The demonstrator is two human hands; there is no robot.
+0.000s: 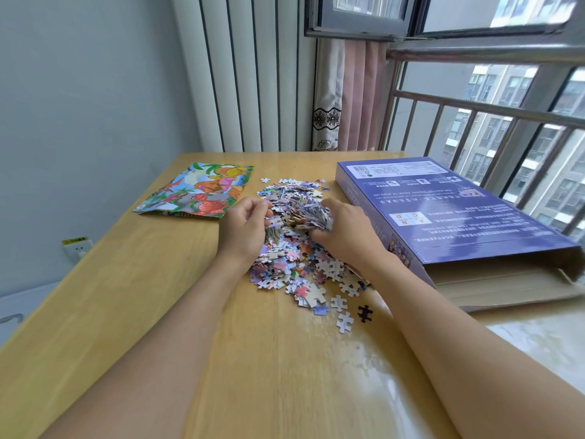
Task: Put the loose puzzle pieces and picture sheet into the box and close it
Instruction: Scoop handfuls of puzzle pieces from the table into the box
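Forearms are reaching in from the near edge of the bench [177, 343], meeting over the heap of loose puzzle pieces [294, 248]. Both hands are working as one grip: the left hand [243, 229] is curling its fingers into the left flank of the heap, and the right hand [345, 232] is curling round a thick wad of pieces on the other side, so each is clamped on pieces rather than spread flat. How many pieces the left one is truly holding is hard to tell.

Between the two hands the pile is standing highest; nearer the wrists it is thinning into scattered singles, with a few stray pieces [345, 321] lying apart on the person's side of the grip. Just right of the right hand the purple box [456, 213] is lying flat, its open end [506, 280] facing the person beside the right forearm. Left of the left hand, well apart from the heap, the picture sheet [196, 191] is lying flat.

Judging by looks, the pieces are light, stiff little cards that are likely to slide and spill from a loose hold, so scooping from underneath with both hands cupped together seems safest. The sheet looks thin and bendable; taking it by an edge and sliding it in flat should suit it.
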